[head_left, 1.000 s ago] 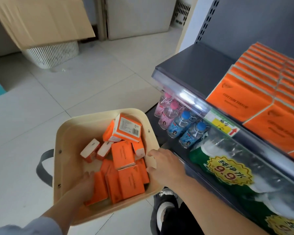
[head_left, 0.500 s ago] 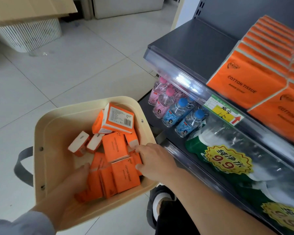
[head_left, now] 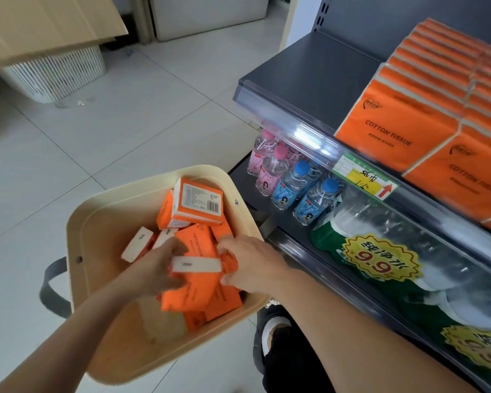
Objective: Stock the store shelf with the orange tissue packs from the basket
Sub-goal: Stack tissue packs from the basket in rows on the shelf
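Both hands now meet mid-basket. Half a second ago the left hand (head_left: 159,268) lay low on the packs at the near-left and the right hand (head_left: 250,265) sat by the rim with its fingertips on a pack. Now they hold one tissue pack (head_left: 196,264) between them, raised above the pile with its white end facing up. Left fingers are wrapped round its left end and right fingers are curled on its right end. Motion blur makes it unclear whether more packs are caught in the grip. The loose orange packs (head_left: 201,296) lie right under both hands in the cream basket (head_left: 77,222). The barcode pack (head_left: 199,202) leans just beyond the hands, same spot as before. The grey handle (head_left: 51,290) is left of the left hand. The shelf (head_left: 309,72) is up and right of the right hand. Its stacked packs (head_left: 403,120) are unchanged, well apart from the hands. On the lower tier, right of the right hand, are pink bottles (head_left: 270,163), blue bottles (head_left: 304,188) and a wrapped water pack (head_left: 380,259). The price tag (head_left: 363,180) is on the shelf edge above them. A shoe (head_left: 278,333) is below the right forearm.
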{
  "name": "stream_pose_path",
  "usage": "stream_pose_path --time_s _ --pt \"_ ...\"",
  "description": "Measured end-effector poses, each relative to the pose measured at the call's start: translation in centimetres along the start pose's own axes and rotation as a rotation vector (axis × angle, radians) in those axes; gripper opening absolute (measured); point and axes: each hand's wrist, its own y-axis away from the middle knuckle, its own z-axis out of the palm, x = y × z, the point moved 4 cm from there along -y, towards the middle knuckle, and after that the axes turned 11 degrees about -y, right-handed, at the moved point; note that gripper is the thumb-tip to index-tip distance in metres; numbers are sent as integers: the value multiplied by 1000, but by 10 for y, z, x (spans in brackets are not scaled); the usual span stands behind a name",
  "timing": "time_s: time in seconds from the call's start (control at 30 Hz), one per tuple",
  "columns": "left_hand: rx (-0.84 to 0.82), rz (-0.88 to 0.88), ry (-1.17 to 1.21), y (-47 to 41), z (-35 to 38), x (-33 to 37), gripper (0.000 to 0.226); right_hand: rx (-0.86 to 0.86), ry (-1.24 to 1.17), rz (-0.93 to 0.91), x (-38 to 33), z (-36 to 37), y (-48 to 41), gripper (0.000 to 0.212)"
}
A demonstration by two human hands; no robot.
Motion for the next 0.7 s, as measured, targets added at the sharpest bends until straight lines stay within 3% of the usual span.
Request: stream_pose_path --time_s 0.07,0.2,0.27,0.3,0.37,0.4,0.47,0.57,0.7 --pt "65 94 184 5 -17 34 47 21 -34 3 -3 -3 0 58" --pt "102 286 643 5 -35 82 46 130 10 5 -4 -17 5 48" --pt "210 231 895 -5 -37 80 42 174 53 45 4 -28 6 48" --pt "302 151 913 -12 -33 73 34 207 66 72 11 -34 6 48" --pt "392 -84 553 -30 -8 50 24 280 84 130 24 -46 5 72" --pt "315 -153 285 -39 13 39 27 298 91 145 29 -50 5 86" --pt "42 -181 -74 -52 67 18 41 302 89 162 36 -54 4 94" --pt "-181 -77 -380 -58 124 1 70 270 61 168 41 -55 3 79" --pt "-126 -96 -579 -62 136 6 76 235 8 152 43 -55 0 61"
